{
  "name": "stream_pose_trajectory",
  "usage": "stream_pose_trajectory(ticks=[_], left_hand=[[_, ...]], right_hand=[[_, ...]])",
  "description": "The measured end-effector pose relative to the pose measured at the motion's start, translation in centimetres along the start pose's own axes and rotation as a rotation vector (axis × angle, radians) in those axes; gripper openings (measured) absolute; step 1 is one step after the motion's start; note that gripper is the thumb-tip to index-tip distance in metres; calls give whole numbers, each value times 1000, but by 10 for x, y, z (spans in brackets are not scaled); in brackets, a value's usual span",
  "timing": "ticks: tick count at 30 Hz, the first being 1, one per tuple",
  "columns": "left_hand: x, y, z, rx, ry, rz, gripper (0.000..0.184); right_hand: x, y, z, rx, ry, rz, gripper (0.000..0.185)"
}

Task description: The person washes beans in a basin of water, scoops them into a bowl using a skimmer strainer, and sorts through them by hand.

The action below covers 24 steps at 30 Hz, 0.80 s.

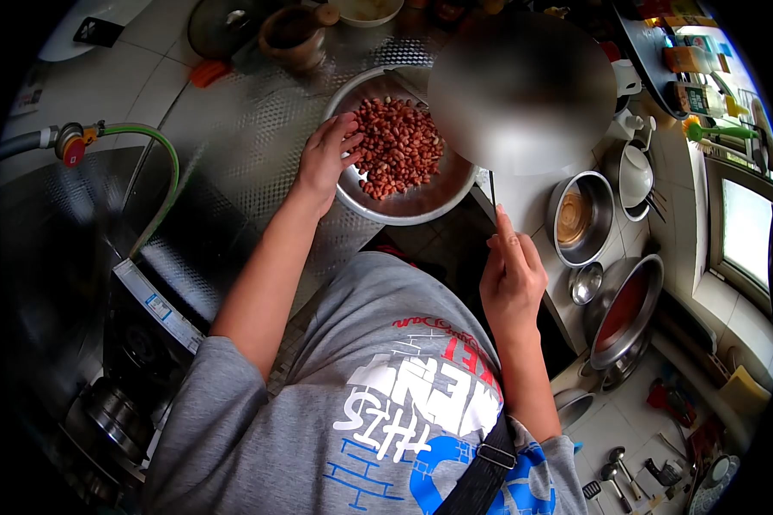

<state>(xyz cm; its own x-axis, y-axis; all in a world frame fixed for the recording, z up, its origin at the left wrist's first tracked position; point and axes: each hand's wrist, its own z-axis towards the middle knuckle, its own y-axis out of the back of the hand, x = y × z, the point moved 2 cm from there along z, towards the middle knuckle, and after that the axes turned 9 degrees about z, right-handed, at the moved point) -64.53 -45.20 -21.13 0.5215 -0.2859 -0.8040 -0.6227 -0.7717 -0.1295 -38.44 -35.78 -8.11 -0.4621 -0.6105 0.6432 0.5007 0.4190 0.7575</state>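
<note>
A wide metal bowl (453,202) holds a heap of reddish-brown shelled peanuts (395,148). Over its left rim lies my left hand (322,163), open, its fingers apart and reaching to the edge of the peanuts. Lower right of the bowl, my right hand (513,273) is closed around a thin dark rod (492,190), index finger stretched along it. A blurred patch hides the rod's upper part. A flat metal piece (410,84) shows at the bowl's far rim; whether it belongs to the rod I cannot tell.
A mortar (292,43) stands behind the bowl on the patterned metal counter (266,129). To the right are a metal basin (605,219), a ladle (586,283) and a larger basin (657,283). On the left, a green hose (173,163) runs from a red-knobbed valve (75,153).
</note>
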Motion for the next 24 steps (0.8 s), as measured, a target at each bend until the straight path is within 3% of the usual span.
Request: stream_pose_trajectory(ticks=[16,19,22,24], left_hand=[[1,2,-3,25,-15,47,59],[-1,1,-3,17,-8,47,58],[-1,0,-2,11,-3,39,56],[-1,0,-2,12,-2,33,55]], right_hand=[[4,0,0,-127,25,85,54],[-4,-2,-4,-88,-72,216,49],[-9,-6,-10,-5,-521,673,40],[-9,-6,-9,47,-631,851,36]])
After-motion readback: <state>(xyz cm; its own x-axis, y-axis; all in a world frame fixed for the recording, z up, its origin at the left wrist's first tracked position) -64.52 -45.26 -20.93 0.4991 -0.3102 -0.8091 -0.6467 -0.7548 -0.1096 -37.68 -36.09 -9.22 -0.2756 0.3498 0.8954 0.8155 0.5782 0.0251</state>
